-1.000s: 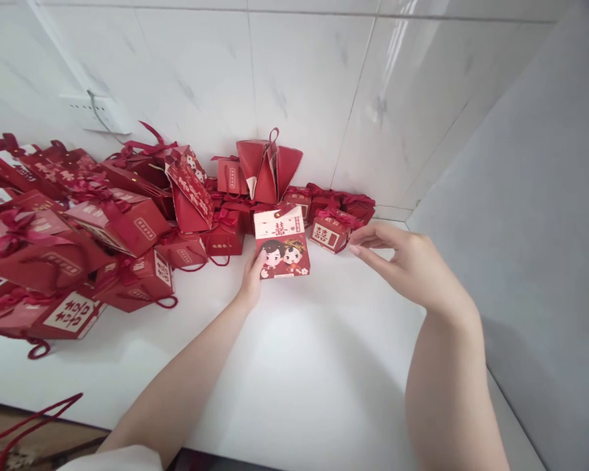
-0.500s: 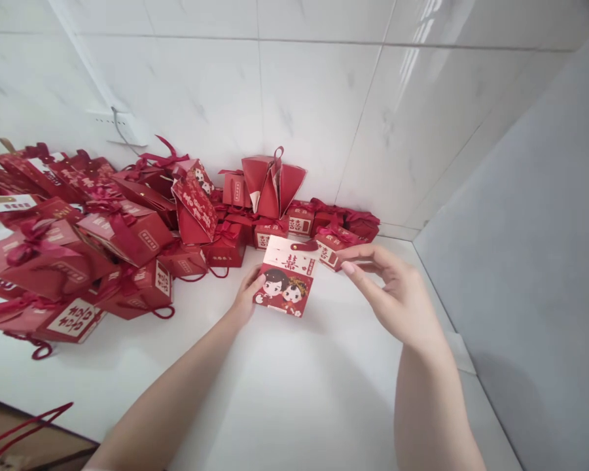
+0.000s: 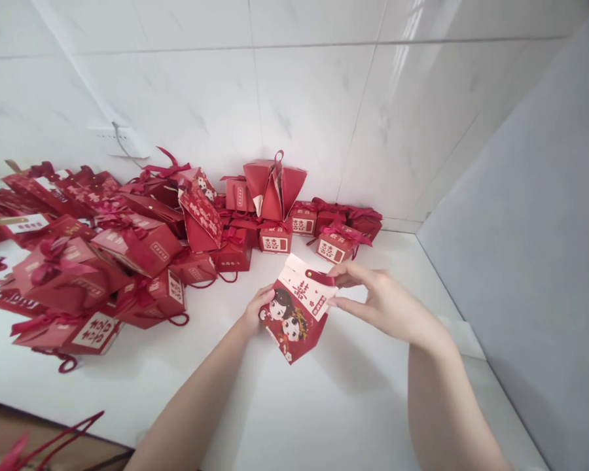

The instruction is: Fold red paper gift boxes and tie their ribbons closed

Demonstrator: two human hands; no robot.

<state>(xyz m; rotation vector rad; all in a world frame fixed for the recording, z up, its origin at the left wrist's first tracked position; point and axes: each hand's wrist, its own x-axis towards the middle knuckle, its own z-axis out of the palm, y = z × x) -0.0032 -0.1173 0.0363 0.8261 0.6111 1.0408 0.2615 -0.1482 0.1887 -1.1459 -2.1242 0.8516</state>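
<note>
Box (image 3: pixel 297 316) in hands: red w/ cartoon couple, dark hair, on front; cream-white top w/ red double-happiness char & small red flowers; red tab at top edge. Pile (image 3: pixel 103 255) at left: deep red boxes, crimson ribbons, white labels w/ red chars; one tall bag (image 3: pixel 202 216) red w/ white floral print. Small boxes (image 3: pixel 324 229) at back: red, white labels, red bows. Open bag (image 3: pixel 273 182): red outside, pale inside. Counter (image 3: pixel 324 405): plain white. Wall tiles (image 3: pixel 299 104): white w/ faint grey marbling. Side panel (image 3: pixel 535 216): light grey. Cord loops (image 3: pixel 53 435) at bottom left: red.
</note>
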